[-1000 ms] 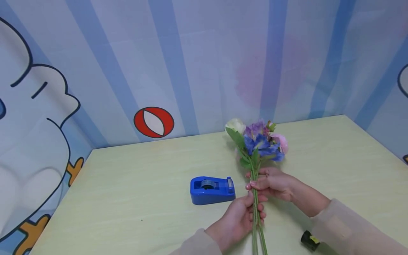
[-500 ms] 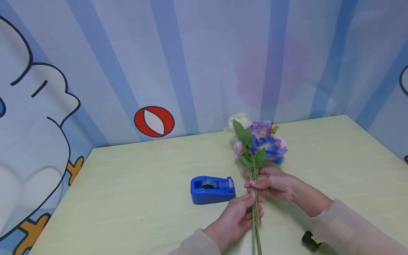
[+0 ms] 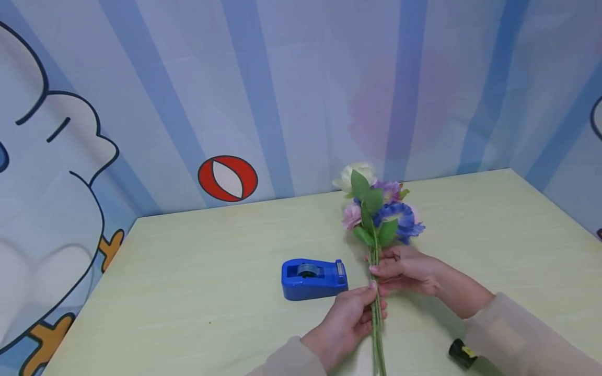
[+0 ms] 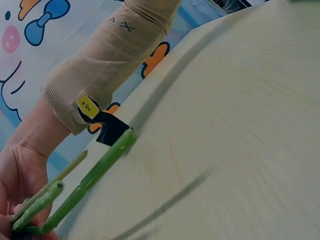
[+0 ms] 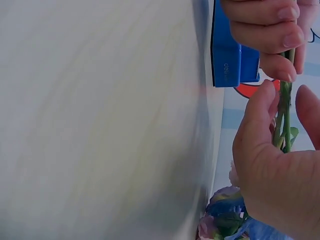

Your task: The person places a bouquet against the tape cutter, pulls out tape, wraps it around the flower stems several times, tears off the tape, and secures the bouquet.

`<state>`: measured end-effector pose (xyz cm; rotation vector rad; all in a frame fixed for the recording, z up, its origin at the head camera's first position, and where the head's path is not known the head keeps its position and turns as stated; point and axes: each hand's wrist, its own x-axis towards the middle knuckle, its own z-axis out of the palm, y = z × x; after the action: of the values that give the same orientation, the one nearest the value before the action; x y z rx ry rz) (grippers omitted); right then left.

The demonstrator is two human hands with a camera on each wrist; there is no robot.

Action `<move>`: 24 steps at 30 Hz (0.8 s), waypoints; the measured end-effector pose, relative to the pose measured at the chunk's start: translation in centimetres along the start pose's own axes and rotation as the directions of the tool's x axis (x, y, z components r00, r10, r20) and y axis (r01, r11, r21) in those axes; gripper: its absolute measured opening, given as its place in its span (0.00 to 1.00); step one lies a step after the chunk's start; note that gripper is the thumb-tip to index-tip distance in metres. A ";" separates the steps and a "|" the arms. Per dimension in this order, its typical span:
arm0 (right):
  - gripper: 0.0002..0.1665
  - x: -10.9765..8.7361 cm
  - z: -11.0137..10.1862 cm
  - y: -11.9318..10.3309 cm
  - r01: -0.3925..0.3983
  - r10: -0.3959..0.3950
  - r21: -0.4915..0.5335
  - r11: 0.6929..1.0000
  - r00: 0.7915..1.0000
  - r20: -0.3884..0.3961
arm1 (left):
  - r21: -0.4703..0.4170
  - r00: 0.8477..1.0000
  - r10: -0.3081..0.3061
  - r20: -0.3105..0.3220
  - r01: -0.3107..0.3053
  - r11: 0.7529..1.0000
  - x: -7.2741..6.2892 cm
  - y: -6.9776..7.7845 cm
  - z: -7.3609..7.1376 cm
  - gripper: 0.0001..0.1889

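A bunch of flowers (image 3: 359,201) with white, purple, blue and pink blooms and green leaves is held over the table, its heads away from me. My left hand (image 3: 345,319) grips the green stems low down, fingers curled round them. Just above it, my right hand (image 3: 408,271) has thumb and fingers about the stems below the leaves. Cut stem ends (image 4: 107,160) stick out past the hands in the left wrist view. Close to the left hand stands a blue tape dispenser (image 3: 312,290) with a roll in it.
The pale wooden table (image 3: 211,271) runs back to a blue striped backdrop (image 3: 310,104) with cartoon prints. A small black object (image 3: 462,354) with a yellow label sits by the right sleeve.
The bunch has turned between my hands: the blue bloom has shifted right, while the leaves and a pink bloom show more at the front. Both hands stay about where they were.
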<state>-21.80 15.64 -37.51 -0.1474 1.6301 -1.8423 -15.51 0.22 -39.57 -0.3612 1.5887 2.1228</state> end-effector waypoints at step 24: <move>0.13 -0.1 1.1 -0.3 0.000 -0.012 -0.076 0.997 0.989 -0.147 | 0.057 0.997 0.025 -0.076 -0.021 0.998 -0.5 0.3 0.3 0.13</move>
<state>-21.36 14.78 -36.94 -0.0499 1.8035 -1.8339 -15.22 0.34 -39.04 -0.4120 1.6994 2.1000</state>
